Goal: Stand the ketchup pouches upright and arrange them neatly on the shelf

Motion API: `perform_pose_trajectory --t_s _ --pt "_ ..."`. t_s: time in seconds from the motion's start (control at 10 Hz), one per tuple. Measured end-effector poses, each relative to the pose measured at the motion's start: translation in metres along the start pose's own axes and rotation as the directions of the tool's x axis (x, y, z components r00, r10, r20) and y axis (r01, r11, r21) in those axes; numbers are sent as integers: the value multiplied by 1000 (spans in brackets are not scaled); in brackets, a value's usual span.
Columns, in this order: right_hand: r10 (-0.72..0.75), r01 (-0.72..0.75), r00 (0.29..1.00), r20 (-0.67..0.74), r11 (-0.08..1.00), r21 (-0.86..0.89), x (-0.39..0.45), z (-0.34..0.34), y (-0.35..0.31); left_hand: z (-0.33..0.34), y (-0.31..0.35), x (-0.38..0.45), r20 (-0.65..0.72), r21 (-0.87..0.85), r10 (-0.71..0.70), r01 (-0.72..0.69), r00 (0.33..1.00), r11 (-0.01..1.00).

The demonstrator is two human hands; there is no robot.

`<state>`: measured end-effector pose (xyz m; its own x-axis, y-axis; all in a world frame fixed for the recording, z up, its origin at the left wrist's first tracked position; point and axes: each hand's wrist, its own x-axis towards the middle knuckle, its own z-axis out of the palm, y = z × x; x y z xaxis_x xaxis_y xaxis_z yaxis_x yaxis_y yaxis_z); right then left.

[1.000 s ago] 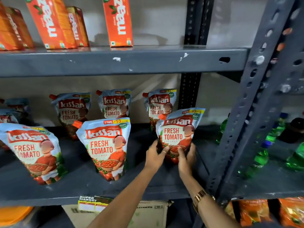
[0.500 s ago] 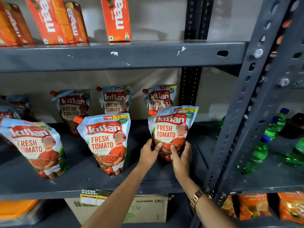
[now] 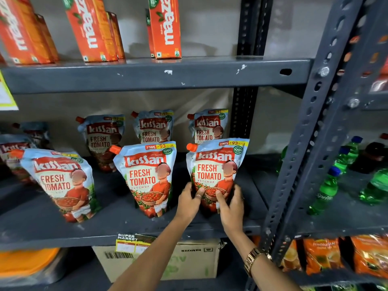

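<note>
- The held pouch (image 3: 216,164) stands upright at the right end of the front row on the middle shelf (image 3: 117,234), its orange cap at the upper left corner and its printed face toward the camera.
- The left hand (image 3: 189,201) grasps the pouch's lower left edge, thumb across the front, a ring on one finger.
- The right hand (image 3: 232,203) grasps the lower right edge, thumb pressed on the tomato picture; a gold watch (image 3: 255,260) sits on that wrist.
- Just to the left stands a second front pouch (image 3: 147,177), upright, close to the left hand but apart from the held one.
- Further left, a third front pouch (image 3: 60,183) leans, its top tipped to the left.
- Behind them, three back pouches (image 3: 154,127) stand against the wall, and more pouches show dimly at the far left.
- The shelf above carries orange cartons (image 3: 165,28) standing on end.
- Under the middle shelf sit a cardboard box (image 3: 189,259) and a price tag (image 3: 131,243) on the shelf edge.
- Right of the perforated post (image 3: 310,122), green bottles (image 3: 324,190) with blue caps stand on the neighbouring shelf, with orange snack bags (image 3: 323,255) below.
</note>
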<state>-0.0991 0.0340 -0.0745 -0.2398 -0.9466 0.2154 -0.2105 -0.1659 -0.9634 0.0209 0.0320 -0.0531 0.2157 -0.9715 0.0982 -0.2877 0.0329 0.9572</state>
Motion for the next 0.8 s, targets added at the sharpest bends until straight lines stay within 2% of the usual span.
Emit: perform_pose_trajectory --t_s 0.3,0.6,0.7,0.8 --pt "-3 2 999 -33 999 -32 -8 -2 -3 -1 4 -3 53 28 -55 53 997 998" --pt "13 -12 1000 17 999 -50 -10 -6 -10 -1 12 -9 43 37 -118 116 992 993" --pt "-36 35 999 -8 997 -67 -11 -6 -14 -1 11 -11 9 37 -125 124 992 992" --pt "-60 55 995 -85 997 -60 -14 -8 -22 -4 12 -15 -102 23 -142 145 985 989"
